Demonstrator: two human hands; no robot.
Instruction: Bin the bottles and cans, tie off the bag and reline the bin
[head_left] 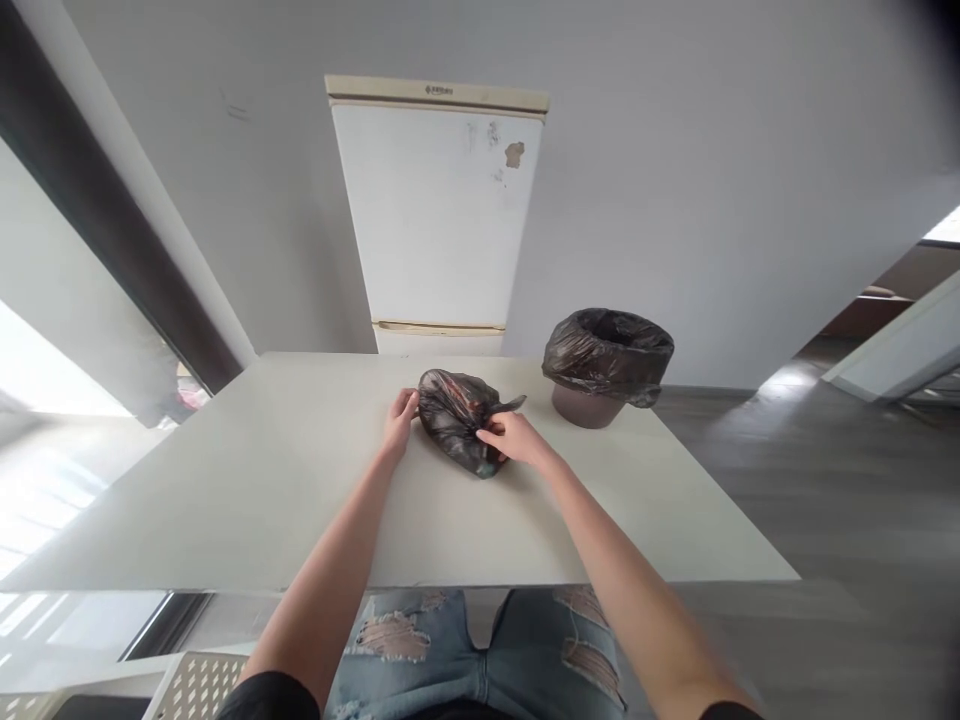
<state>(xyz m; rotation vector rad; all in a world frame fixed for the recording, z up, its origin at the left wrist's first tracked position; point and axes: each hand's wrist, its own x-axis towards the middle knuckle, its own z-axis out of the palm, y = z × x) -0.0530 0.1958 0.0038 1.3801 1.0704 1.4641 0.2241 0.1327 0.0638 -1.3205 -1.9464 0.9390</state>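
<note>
A filled black garbage bag (454,425), its plastic crumpled and gathered, lies on the white table (315,500) in front of me. Something reddish shows faintly through its top. My right hand (514,438) is closed on the gathered neck at the bag's right side, and a twisted end of plastic sticks out past the fingers. At the left edge of the bag, my left hand (401,420) has its fingers closed on a bit of the plastic. The contents of the bag cannot be made out.
On the table's right rear part stands a brown trash can (589,407) lined with a black bag (600,355) folded over its rim. Behind the table is a white refrigerator (442,210) against a grey wall. A white perforated basket (199,685) sits low at left.
</note>
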